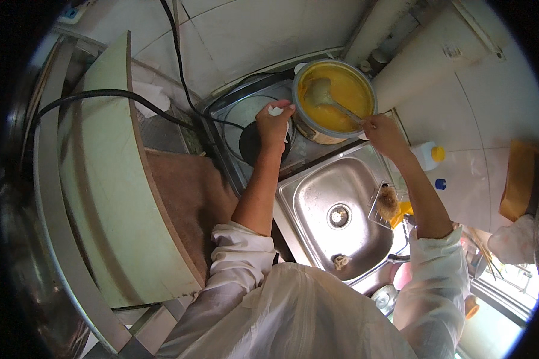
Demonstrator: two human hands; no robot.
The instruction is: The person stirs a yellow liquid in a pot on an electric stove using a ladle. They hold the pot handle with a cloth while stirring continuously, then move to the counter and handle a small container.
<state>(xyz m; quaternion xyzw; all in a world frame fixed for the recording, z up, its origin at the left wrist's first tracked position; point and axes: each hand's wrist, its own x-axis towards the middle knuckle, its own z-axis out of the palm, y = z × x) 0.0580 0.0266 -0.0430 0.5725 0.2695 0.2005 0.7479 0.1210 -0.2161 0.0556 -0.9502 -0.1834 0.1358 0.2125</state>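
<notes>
A round pot (372,89) with a grey rim holds yellow-orange soup or a similar liquid (348,87). The bowl of a metal ladle (320,92) lies in the liquid, and its handle slants over the rim on the near right. My right hand (382,134) grips the end of that handle. Just left of the pot, my left hand (275,124) is closed around a crumpled white cloth or paper (276,111). Under this hand, partly hidden by my forearm, is a round black disc (251,143) on the cooktop.
A stainless steel sink (314,197) lies nearest me, with a scrap (341,261) inside. A wire rack (377,215) holding a brown scrubber (387,203) hangs at its right. Black cables (117,93) cross the left side, above a pale curved panel (103,188). A yellow-capped bottle (426,155) stands right.
</notes>
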